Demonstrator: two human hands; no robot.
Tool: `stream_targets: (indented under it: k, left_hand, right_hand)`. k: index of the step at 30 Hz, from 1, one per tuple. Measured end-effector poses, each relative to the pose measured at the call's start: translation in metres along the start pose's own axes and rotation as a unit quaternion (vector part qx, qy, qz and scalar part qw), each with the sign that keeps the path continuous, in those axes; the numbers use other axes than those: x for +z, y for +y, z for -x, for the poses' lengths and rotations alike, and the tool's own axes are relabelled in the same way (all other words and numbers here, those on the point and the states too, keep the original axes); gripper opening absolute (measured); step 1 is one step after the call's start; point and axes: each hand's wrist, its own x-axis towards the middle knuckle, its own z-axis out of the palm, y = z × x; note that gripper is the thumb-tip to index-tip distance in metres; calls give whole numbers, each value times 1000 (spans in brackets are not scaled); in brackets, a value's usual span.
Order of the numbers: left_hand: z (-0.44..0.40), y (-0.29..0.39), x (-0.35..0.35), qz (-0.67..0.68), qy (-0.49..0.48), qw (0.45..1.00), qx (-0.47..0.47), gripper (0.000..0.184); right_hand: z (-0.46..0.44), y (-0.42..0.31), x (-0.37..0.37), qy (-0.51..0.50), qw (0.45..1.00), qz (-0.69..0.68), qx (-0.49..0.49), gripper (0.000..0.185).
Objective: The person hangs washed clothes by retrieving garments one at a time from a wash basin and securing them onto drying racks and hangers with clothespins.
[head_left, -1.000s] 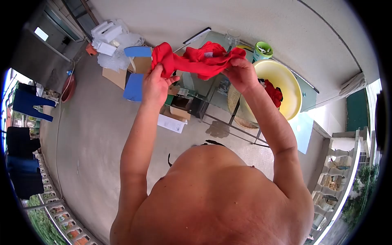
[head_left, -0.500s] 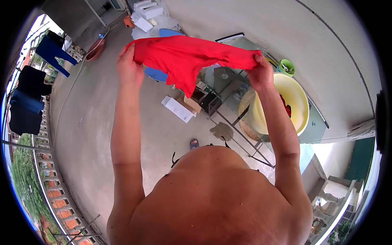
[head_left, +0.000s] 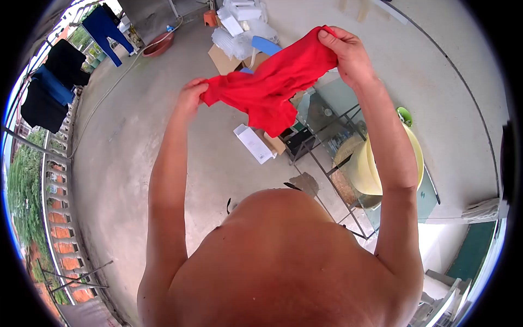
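A red garment (head_left: 272, 76) hangs stretched in the air between my two raised hands, its loose middle sagging in folds. Its exact kind I cannot tell. My left hand (head_left: 192, 96) pinches the lower left end, fingers closed on the cloth. Higher up, my right hand (head_left: 348, 54) grips the other end, with the thumb pressed on top. The cloth slants upward from left to right. Beyond my right forearm stands a pale yellow tub (head_left: 366, 169), partly hidden by that arm.
The tub stands on a glass-topped table (head_left: 376, 215) with a metal frame. A green container (head_left: 403, 115) is behind it. White boxes and plastic (head_left: 237, 32) lie against the wall, and a white box (head_left: 253, 144) on the floor. Dark clothes (head_left: 46, 106) hang left by the balustrade (head_left: 61, 218).
My right hand has risen and my left has dropped a little, so the garment now slants instead of lying nearly level. The view has turned leftward, shifting the surroundings to the right.
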Motion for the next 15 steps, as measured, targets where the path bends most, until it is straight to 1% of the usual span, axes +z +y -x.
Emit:
stream_targets:
  k: [1, 2, 3, 4, 5, 6, 7, 8, 9, 10, 11, 12, 13, 14, 15]
  left_hand:
    - [-3, -5, -12, -85, -15, 996, -34, 21]
    - [-2, -11, -24, -83, -12, 996, -39, 21]
    - [-3, -14, -34, -129, -41, 989, -59, 24]
    - [-5, -14, -44, -175, -71, 979, -75, 28]
    - [-4, -10, -52, -172, -67, 980, -72, 28]
    - [-4, -6, -57, -219, -86, 970, -58, 32]
    - [-4, -3, -63, -266, -107, 957, -49, 36]
    - [-5, 2, -68, -268, -125, 955, -33, 41]
    - [-2, 12, -63, -266, -123, 956, -34, 41]
    - [2, 24, -54, -192, -133, 972, 28, 39]
    - [5, 33, -51, -118, -143, 979, 88, 38]
    - [4, 40, -51, -117, -142, 979, 87, 38]
    - [2, 46, -52, -110, -179, 974, 80, 35]
    - [-2, 51, -57, -103, -217, 968, 72, 32]
    - [-4, 54, -64, -102, -217, 968, 74, 32]
  right_hand:
    - [-9, -2, 20, -57, 998, 30, -12, 17]
    - [-15, -3, 42, -67, 997, 41, -25, 22]
    - [-23, -2, 61, -69, 997, 41, -20, 22]
    - [-34, -1, 79, -74, 996, 55, 10, 18]
    - [-45, 3, 98, -80, 993, 72, 37, 15]
    - [-52, 8, 118, -83, 994, 76, 6, 15]
    - [-59, 12, 135, -86, 993, 77, 7, 15]
    - [-64, 16, 151, -107, 992, 59, 29, 18]
    - [-70, 17, 168, -129, 990, 41, 48, 21]
    - [-80, 19, 191, -123, 989, -4, 78, 11]
    - [-87, 27, 201, -125, 989, -5, 81, 11]
    - [-94, 35, 209, -119, 990, -3, 73, 17]
    - [-100, 41, 217, -112, 992, 0, 64, 25]
    - [-104, 44, 220, -113, 992, 1, 64, 25]
    - [-108, 45, 219, -74, 994, 38, 66, 23]
